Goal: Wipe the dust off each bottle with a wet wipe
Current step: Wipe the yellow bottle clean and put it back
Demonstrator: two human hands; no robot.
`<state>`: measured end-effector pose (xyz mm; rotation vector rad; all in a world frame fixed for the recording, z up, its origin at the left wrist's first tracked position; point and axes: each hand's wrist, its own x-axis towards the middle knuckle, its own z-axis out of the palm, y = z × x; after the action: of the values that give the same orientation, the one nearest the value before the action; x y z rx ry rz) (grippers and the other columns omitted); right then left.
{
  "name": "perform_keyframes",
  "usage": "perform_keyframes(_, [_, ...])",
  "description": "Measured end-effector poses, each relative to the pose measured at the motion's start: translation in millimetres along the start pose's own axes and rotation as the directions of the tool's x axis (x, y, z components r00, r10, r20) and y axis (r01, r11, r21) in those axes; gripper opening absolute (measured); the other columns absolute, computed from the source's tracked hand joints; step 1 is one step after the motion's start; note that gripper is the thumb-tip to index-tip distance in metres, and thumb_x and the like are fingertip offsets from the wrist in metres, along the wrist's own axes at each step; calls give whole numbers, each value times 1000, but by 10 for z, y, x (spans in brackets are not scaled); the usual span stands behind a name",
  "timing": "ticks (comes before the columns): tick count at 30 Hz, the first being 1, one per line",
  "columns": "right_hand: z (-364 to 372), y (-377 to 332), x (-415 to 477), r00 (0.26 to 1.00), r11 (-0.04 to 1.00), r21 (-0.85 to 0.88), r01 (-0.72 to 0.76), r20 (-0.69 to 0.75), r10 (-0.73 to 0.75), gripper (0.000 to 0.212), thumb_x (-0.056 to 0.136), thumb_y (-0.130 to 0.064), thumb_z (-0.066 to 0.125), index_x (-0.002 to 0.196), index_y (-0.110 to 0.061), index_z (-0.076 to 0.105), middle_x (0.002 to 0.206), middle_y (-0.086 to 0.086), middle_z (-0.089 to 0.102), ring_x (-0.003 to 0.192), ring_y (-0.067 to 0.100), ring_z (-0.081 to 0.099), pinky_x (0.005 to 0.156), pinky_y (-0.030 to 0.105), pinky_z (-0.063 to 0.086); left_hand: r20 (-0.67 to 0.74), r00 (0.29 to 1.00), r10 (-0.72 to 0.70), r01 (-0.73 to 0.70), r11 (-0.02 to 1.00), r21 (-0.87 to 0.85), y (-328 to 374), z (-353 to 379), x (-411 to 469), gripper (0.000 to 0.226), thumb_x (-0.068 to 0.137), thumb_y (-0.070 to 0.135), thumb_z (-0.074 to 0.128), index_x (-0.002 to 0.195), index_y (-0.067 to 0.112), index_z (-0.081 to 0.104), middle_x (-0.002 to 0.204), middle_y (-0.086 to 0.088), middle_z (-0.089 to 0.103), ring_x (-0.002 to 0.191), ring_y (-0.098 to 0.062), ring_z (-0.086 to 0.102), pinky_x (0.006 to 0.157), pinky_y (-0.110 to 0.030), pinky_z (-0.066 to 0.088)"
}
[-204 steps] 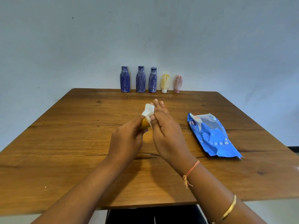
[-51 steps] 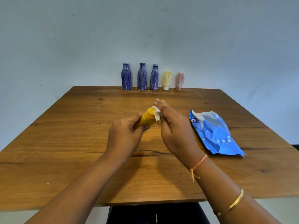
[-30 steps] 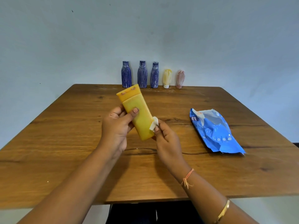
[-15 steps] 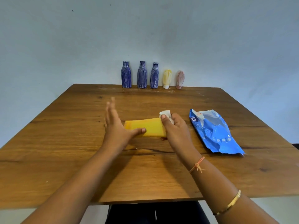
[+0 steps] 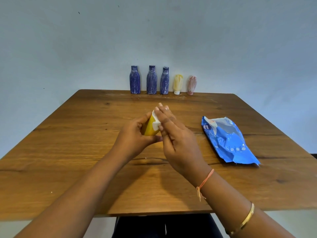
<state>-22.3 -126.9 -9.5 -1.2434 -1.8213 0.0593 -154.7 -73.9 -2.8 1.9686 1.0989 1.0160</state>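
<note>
L hand [image 5: 135,136] clamped round yellow plastic tube bottle [image 5: 149,128] above mid wooden tabletop [image 5: 68,152], R hand [image 5: 180,143] pinching folded white wet wipe [image 5: 155,124] vs its far end: best turn bottle w/ L, wipe full length.

Six bottles are showing in all — three dark blue ribbed plastic bottles [image 5: 135,79] [image 5: 151,80] [image 5: 164,80], one pale yellow tube-shaped bottle [image 5: 178,83], one pink tube-shaped bottle [image 5: 192,84] and one bright yellow plastic bottle [image 5: 149,127]. Also showing are one white wet wipe [image 5: 155,125], one blue plastic wipes pack [image 5: 228,141] and one brown wooden surface [image 5: 68,152].
</note>
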Motion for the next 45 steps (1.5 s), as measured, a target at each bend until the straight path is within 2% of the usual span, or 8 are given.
perform_keyframes(6, [-146,49,154,982,938,294,-184,16,187,42,97,-13,41,138,-18,37,143,1,42,132,7,35,106,15,31,107,991,79,-94,985,143,18,-54,16,78,63,30,82,128,43,41,105,20,55,97,1,49,74,-8,39])
perform_keyframes(11, [-137,-39,57,991,999,-32,27,130,-23,47,92,-15,39,139,-17,37,147,0,35,136,5,25,109,16,23,65,998,24,-30,994,101,-27,-62,23,48,61,30,81,104,36,60,87,18,63,76,11,53,61,-7,39])
perform_keyframes(17, [-237,93,188,992,976,179,-126,52,119,42,96,-17,39,138,-14,39,143,2,42,131,4,34,108,22,32,149,983,104,-123,985,123,26,-42,-25,83,47,50,75,125,40,50,96,23,61,94,4,55,80,-17,46])
perform_keyframes(24, [-193,-51,64,979,997,-19,71,193,-66,45,91,-11,41,136,-15,44,145,2,39,138,10,28,113,26,23,127,991,34,-49,992,117,-18,-89,-28,43,57,29,84,87,43,57,74,20,61,68,14,54,59,-4,40])
perform_keyframes(29, [-258,95,196,975,948,238,-211,116,188,38,96,-14,43,134,-18,46,137,-1,50,126,5,44,101,20,38,180,982,48,-70,991,117,44,-72,-58,84,44,52,74,122,44,42,91,33,55,93,13,52,84,-14,45])
perform_keyframes(33, [-230,43,94,992,978,182,-102,90,86,40,94,-14,42,134,-17,43,140,2,46,130,4,37,105,18,35,168,986,0,-13,997,76,28,-59,-54,78,50,38,82,119,44,46,91,34,54,90,13,52,79,-10,45])
perform_keyframes(39, [-221,-103,39,976,995,-23,97,197,-90,48,87,-7,42,134,-12,46,144,4,40,137,8,26,114,23,19,143,989,-25,21,999,29,12,-68,-43,34,62,19,83,72,39,58,63,21,62,64,11,57,55,-5,42])
perform_keyframes(45, [-278,57,219,976,954,217,-209,109,189,38,96,-15,43,134,-17,46,138,1,49,127,9,43,100,16,38,195,980,47,-57,997,43,49,-53,-81,72,47,37,83,114,44,55,94,27,62,93,12,57,84,-15,47])
